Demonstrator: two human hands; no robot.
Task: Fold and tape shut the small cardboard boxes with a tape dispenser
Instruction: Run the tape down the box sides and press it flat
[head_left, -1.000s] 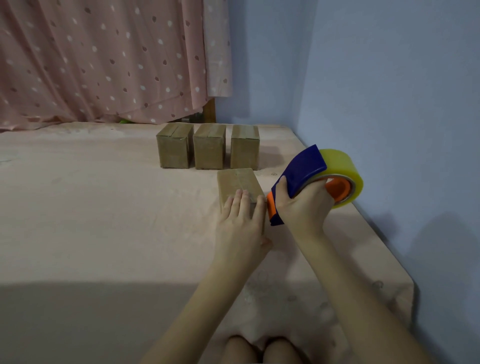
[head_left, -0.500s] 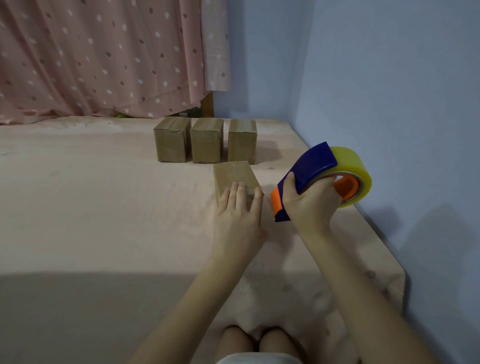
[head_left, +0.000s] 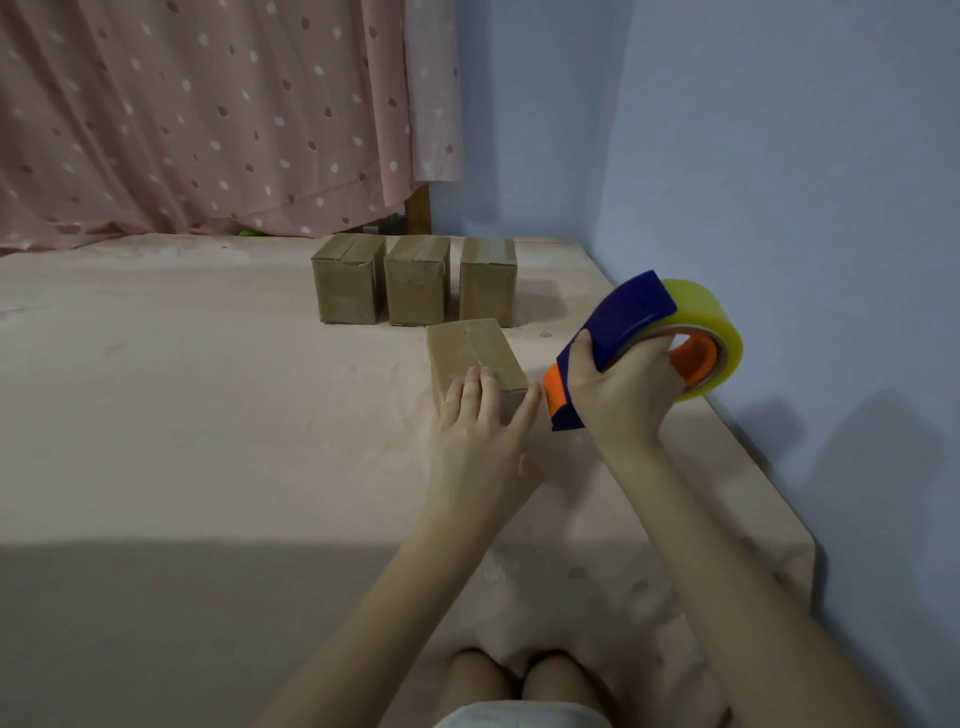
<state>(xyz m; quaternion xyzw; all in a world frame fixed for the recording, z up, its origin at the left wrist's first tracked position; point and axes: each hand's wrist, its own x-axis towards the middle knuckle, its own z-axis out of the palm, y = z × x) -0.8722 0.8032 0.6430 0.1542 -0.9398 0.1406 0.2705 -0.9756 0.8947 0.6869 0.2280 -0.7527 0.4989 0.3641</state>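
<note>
Head view looked down on a pale pink cloth-covered surface (head_left: 208, 415), where a small brown cardboard box (head_left: 470, 358) lay on its side, its long axis running away from the person and leaning slightly left at the far end, a strip of clear tape along its top. The left hand (head_left: 480, 441) rested flat on the near end of that box, fingers (head_left: 488, 389) straight and slightly apart, the box reaching out beyond the fingertips. Just to the right, the right hand (head_left: 618, 395) gripped a blue and orange tape dispenser (head_left: 618, 332) carrying a yellowish roll of clear tape (head_left: 711, 322), fingers curled through it, its orange nose pointing down and left toward the box's near right corner, close but apart. Three taped brown cardboard boxes (head_left: 415, 286) stood upright in a row behind, under a pink spotted curtain (head_left: 208, 114).
</note>
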